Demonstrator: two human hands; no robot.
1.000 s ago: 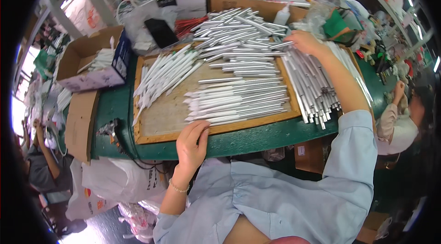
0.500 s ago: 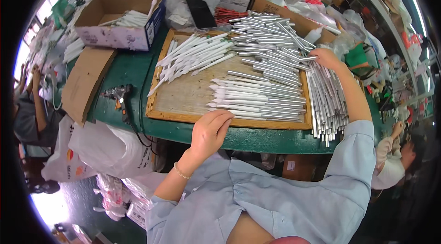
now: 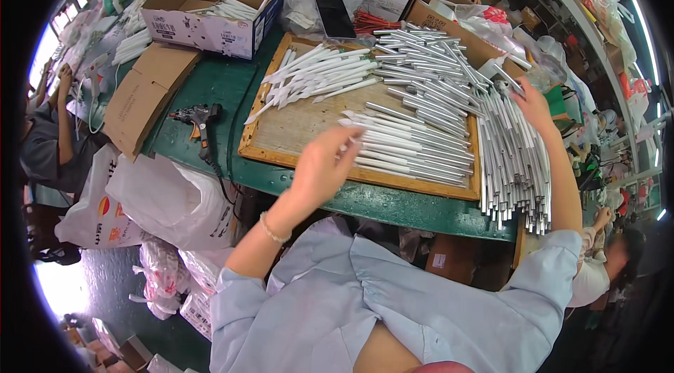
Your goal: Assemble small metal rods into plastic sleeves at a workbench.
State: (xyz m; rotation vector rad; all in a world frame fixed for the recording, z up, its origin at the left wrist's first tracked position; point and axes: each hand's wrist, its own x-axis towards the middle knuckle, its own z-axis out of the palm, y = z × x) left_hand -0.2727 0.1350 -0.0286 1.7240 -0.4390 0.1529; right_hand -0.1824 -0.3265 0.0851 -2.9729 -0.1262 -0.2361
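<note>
Right, our left hand (image 3: 324, 162) hovers loosely curled over the white-tipped tubes (image 3: 411, 150) just beyond it, right hand (image 3: 531, 103) pinching a silver tube (image 3: 507, 77); we'd seat tips squarely.

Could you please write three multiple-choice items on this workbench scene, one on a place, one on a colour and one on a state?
1. Where does the glue gun lie?
A. On the green table left of the wooden tray
B. Inside the open cardboard box
C. On the wooden tray among the tubes

2. What colour is the tabletop?
A. Red
B. Green
C. White

3. How is the left hand placed?
A. Flat on the floor
B. Gripping the glue gun
C. Raised over the near edge of the wooden tray, at the white pieces

Answers: 1 A, the gun rests on bare green table beside the tray's left edge. 2 B, green shows all round the tray. 3 C, the hand hangs above the tray's front rim by the row of white pieces.
</note>
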